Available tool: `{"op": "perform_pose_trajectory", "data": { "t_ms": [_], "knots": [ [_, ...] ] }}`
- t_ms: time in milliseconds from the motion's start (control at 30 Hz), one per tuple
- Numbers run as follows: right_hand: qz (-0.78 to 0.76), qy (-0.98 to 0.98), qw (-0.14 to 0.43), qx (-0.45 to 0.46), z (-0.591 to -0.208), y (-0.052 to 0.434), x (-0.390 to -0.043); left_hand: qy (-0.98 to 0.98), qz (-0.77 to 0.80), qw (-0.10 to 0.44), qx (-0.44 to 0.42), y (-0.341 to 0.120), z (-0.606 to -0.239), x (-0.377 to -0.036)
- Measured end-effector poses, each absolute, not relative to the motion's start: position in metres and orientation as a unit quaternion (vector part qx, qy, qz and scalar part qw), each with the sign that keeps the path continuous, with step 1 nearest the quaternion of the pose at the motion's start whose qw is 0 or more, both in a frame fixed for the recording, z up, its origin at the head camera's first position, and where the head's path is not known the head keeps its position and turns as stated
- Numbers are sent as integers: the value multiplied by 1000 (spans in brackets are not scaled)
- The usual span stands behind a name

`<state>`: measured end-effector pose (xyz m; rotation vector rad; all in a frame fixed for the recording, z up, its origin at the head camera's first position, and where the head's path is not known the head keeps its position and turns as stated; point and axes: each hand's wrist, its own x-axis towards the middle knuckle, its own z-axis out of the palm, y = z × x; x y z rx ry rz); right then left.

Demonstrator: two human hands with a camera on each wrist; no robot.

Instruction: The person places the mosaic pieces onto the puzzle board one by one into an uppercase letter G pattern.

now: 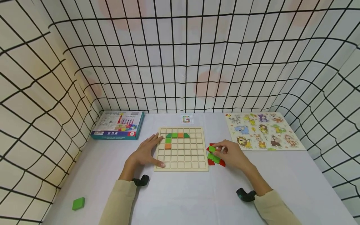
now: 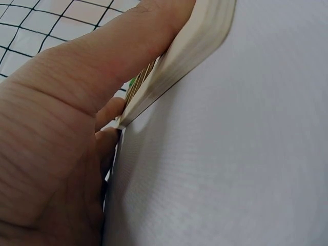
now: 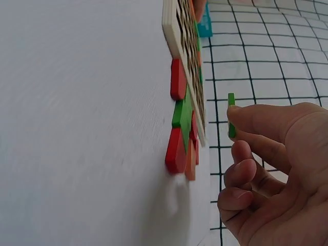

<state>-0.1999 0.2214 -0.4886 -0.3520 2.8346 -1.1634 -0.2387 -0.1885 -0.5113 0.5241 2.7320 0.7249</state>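
Green tile (image 1: 212, 149) pinched in the right hand (image 1: 232, 155)
Left hand (image 1: 146, 151) lies flat, fingers spread, on the wooden grid board (image 1: 182, 167); the right hovers over loose pieces (image 1: 216, 160).

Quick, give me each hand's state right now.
Left hand: open, fingers flat on the grid board, steadying it.
Right hand: pinching a green tile beside the board.
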Motion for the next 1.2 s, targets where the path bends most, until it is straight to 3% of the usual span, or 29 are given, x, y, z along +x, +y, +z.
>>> {"op": "perform_pose_trajectory", "data": {
  "t_ms": [667, 1200],
  "knots": [
    [-403, 890, 34, -211, -481, 136, -216, 942, 249, 135, 178, -189, -512, -239],
    [-424, 876, 63, -222, -496, 86, -227, 943, 249, 141, 172, -189, -510, -239]
  ]
}}
